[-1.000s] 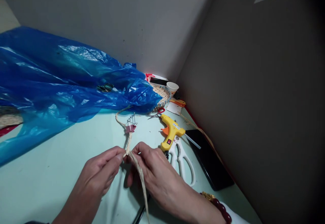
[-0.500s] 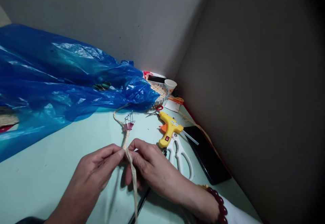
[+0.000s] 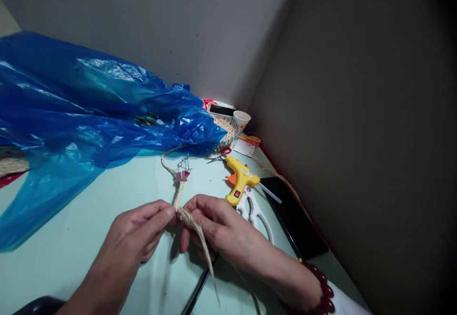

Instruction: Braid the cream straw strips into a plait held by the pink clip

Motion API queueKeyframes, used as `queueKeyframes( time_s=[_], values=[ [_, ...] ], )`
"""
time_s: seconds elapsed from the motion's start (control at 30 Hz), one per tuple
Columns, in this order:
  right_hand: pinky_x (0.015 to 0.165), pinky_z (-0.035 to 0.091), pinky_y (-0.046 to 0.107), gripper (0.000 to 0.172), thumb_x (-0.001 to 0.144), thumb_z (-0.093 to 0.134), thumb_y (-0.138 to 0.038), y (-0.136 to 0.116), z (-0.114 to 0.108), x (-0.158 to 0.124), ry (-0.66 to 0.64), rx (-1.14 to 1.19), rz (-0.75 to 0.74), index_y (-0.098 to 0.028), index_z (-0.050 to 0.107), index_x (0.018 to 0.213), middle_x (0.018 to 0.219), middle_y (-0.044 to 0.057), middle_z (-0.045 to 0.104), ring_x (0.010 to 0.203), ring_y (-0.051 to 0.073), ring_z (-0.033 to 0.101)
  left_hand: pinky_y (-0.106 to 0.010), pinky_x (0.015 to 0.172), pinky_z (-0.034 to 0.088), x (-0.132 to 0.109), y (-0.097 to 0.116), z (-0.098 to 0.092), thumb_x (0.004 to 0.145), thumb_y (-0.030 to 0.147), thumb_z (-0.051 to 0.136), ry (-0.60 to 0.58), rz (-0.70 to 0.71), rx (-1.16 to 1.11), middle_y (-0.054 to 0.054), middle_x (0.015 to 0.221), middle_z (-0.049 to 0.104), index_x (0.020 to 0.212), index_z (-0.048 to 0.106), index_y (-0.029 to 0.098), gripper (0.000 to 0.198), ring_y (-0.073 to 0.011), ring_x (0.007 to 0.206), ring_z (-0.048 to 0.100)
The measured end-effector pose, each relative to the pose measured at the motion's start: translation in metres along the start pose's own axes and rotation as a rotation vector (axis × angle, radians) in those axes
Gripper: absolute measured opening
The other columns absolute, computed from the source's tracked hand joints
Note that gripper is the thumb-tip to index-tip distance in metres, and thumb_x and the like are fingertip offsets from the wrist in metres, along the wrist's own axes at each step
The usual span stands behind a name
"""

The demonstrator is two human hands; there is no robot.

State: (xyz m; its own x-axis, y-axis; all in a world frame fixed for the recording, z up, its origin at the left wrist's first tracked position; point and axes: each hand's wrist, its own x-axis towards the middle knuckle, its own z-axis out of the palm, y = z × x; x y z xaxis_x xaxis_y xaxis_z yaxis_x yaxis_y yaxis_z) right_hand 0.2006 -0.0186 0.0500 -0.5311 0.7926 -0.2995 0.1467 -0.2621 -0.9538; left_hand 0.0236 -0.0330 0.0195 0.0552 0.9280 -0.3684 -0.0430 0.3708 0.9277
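A pale braided straw cord [image 3: 179, 193] runs from a small purple clip with wire handles [image 3: 182, 176] toward me. My left hand [image 3: 141, 231] is closed, its thumb and forefinger pinching the braid where the loose strands begin. My right hand [image 3: 217, 224] is closed at the same spot from the other side, fingers bent around the strands. One loose strand [image 3: 205, 246] hangs over the right fingers and tapers toward the table's near side. Part of the right fingertips is hidden behind it.
A blue plastic bag [image 3: 107, 110] spreads over the left and back. On the right lie a yellow glue gun [image 3: 240, 177], white-handled scissors [image 3: 264, 224] and a black tablet-like slab [image 3: 300, 229]. A woven basket [image 3: 230, 127] and white cup [image 3: 242, 118] stand behind. A dark rod [image 3: 198, 289] lies below my hands.
The loose strand has swung to the right across my right fingers, and its tapering end now shows. My right hand has shifted slightly right; my left keeps its pinch.
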Motion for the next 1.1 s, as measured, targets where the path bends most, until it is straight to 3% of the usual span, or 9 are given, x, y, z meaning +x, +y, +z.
queueKeyframes(
  time_s=[0.2,0.4,0.6,0.73,0.87,0.97,1.1],
  values=[
    [0.056,0.041,0.020,0.026,0.109,0.044,-0.040,0.001,0.003,-0.008,0.076,-0.220,-0.075,-0.021,0.052,0.094,0.072,-0.001,0.066,0.054,0.009,0.050,-0.022,0.048,0.020,-0.001,-0.009,-0.007,0.082,0.058,0.075,-0.053,-0.044,-0.061,0.006,0.063,0.045,0.078,0.067,0.021,0.038,-0.0106,0.055,0.027],
    [0.052,0.035,0.020,0.029,0.110,0.043,-0.037,0.002,0.008,-0.006,0.126,-0.285,-0.115,-0.021,0.052,0.088,0.067,-0.003,0.063,0.051,0.009,0.042,-0.021,0.047,0.019,-0.001,-0.007,-0.004,0.083,0.059,0.071,-0.062,-0.056,-0.038,0.004,0.058,0.054,0.078,0.070,0.021,0.039,-0.0096,0.051,0.027],
    [0.058,0.033,0.022,0.028,0.107,0.052,-0.045,0.011,0.003,-0.001,0.062,-0.120,-0.144,-0.021,0.056,0.093,0.068,-0.004,0.062,0.058,0.010,0.042,-0.022,0.054,0.046,-0.002,-0.001,-0.001,0.072,0.059,0.081,-0.085,-0.121,-0.150,0.002,0.061,0.063,0.074,0.068,0.022,0.039,-0.0164,0.061,0.059],
    [0.057,0.032,0.021,0.032,0.104,0.056,-0.050,0.012,-0.002,0.002,-0.032,0.036,-0.128,-0.020,0.055,0.094,0.068,-0.004,0.061,0.059,0.009,0.039,-0.027,0.058,0.054,-0.006,0.003,0.004,0.073,0.053,0.079,-0.097,-0.109,-0.159,0.001,0.062,0.068,0.080,0.070,0.024,0.031,-0.0170,0.057,0.058],
    [0.052,0.026,0.021,0.027,0.103,0.058,-0.043,0.009,-0.007,0.003,-0.093,0.108,-0.062,-0.019,0.054,0.093,0.067,-0.003,0.062,0.055,0.009,0.036,-0.023,0.053,0.048,-0.007,0.004,0.006,0.074,0.049,0.079,-0.045,-0.097,-0.159,0.008,0.047,0.054,0.085,0.069,0.025,0.028,-0.0144,0.049,0.052],
    [0.049,0.021,0.022,0.026,0.101,0.060,-0.042,0.007,-0.009,0.004,-0.117,0.188,-0.037,-0.019,0.053,0.093,0.068,-0.002,0.063,0.051,0.007,0.030,-0.018,0.045,0.035,-0.005,0.000,0.002,0.077,0.050,0.077,-0.066,-0.086,-0.101,0.011,0.045,0.039,0.086,0.068,0.025,0.028,-0.0114,0.045,0.042],
    [0.052,0.026,0.023,0.023,0.104,0.056,-0.040,0.007,-0.005,0.002,-0.082,0.137,-0.062,-0.019,0.053,0.094,0.069,-0.003,0.062,0.054,0.008,0.033,-0.017,0.042,0.016,-0.002,-0.004,-0.002,0.084,0.053,0.071,-0.080,-0.036,-0.028,0.010,0.051,0.043,0.085,0.067,0.023,0.031,-0.0076,0.046,0.022]
  ],
)
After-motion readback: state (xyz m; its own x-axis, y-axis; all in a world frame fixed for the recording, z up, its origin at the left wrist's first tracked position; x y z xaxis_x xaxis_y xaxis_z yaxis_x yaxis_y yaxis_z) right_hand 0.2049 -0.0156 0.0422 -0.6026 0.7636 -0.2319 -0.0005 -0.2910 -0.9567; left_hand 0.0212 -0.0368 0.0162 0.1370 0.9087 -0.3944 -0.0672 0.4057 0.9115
